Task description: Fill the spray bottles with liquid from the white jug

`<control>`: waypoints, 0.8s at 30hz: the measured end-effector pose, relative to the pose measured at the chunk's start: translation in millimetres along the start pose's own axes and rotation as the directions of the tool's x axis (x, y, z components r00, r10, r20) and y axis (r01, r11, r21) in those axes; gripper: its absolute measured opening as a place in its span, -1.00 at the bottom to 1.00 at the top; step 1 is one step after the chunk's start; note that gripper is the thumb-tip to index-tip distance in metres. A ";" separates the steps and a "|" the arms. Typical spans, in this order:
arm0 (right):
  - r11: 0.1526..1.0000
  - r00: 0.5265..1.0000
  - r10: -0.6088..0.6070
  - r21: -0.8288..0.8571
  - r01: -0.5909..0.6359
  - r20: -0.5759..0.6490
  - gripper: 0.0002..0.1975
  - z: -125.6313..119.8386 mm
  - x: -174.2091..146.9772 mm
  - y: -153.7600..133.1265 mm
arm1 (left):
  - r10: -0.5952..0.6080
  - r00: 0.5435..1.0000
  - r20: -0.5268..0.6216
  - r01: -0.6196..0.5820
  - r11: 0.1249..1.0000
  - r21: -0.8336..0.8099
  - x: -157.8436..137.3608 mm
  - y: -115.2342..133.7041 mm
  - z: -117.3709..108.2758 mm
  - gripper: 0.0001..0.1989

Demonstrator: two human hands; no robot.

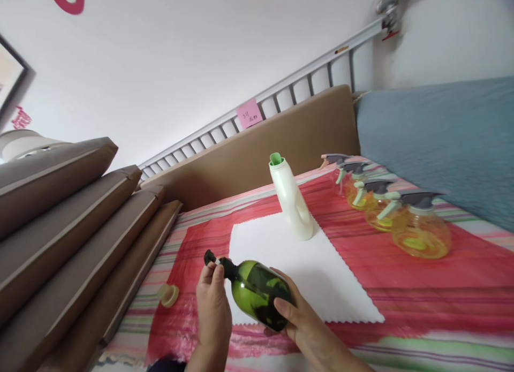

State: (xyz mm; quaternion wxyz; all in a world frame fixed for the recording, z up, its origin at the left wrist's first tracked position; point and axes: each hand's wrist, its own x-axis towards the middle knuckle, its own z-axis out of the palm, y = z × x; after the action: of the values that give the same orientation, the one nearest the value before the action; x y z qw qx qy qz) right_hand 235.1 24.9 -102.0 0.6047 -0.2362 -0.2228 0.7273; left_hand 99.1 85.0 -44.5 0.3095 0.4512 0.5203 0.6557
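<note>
So right now it's all about the pump end of the green bottle. The bottle's held up over the near part of the white mat, tipped over on a slant with its pump pointing left. Left hand has its fingers pinching the pump up by the nozzle, thumb on the near side. Right hand has its fingers wrapped round the fat lower end, thumb across the front. Pump looks seated on the neck to me, but I can't tell if it's screwed tight or loose.

I'd call this step working the pump, one hand steadying, one hand on the fiddly bit. Any twist or pull from here calls for a firm right-hand grip, since the glossy body could be slippery, and for keeping the neck tipped up in case there's liquid in there.

The white bottle stands on the far right of the mat, with a green bit showing in its mouth. Small pale cap sits off to the left, and four spray bottles are lined up on the right.
</note>
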 end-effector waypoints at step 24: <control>0.998 0.998 0.051 -0.048 -0.050 0.033 -0.45 -4.9 2.6 -4.8 | -0.114 0.959 0.261 0.162 0.971 -0.173 7.9 -2.0 -7.1 -0.72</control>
State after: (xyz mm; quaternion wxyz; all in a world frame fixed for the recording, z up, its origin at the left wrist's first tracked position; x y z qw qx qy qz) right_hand 241.5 28.4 -103.1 0.5765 -0.2435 -0.2441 0.7408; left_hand 89.3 89.6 -44.7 0.4600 0.4604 0.4414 0.6177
